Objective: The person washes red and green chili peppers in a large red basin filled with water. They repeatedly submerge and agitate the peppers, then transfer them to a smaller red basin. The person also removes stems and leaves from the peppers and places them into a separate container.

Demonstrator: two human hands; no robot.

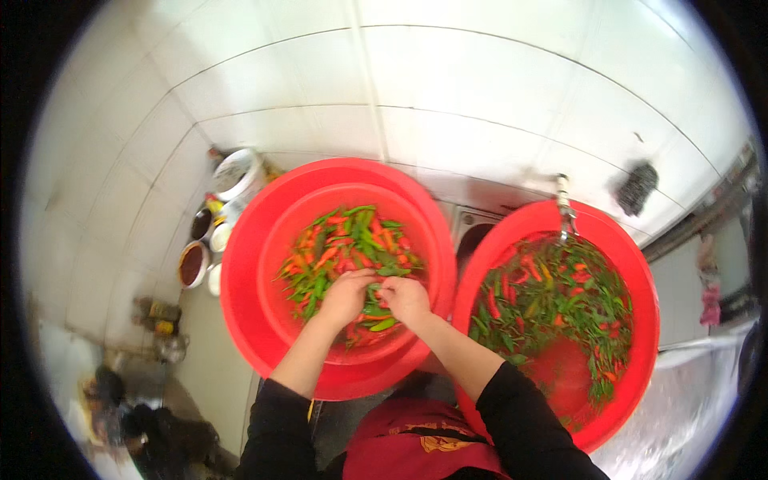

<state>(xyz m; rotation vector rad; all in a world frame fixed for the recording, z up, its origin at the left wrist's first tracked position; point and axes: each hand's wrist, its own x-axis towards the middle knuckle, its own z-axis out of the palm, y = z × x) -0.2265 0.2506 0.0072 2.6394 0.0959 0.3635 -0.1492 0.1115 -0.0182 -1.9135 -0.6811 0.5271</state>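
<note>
Two nested red plastic basins [246, 288] stand before me, the inner one holding red, orange and green chili peppers [327, 255]. Over these peppers my left hand [350, 294] and my right hand [405, 300] meet almost fingertip to fingertip. Something small and green shows between them, perhaps a pepper or its stem; which hand grips it is unclear. To the right, a larger red basin [645, 336] holds water with red peppers, green peppers and many leaves [591, 300] floating in it.
A metal faucet [564, 207] reaches over the right basin from the white tiled wall [468, 72]. At the left stand a white tub [237, 174] and several small containers, one with dark red contents [192, 264]. A dark scouring pad [637, 187] hangs on the wall.
</note>
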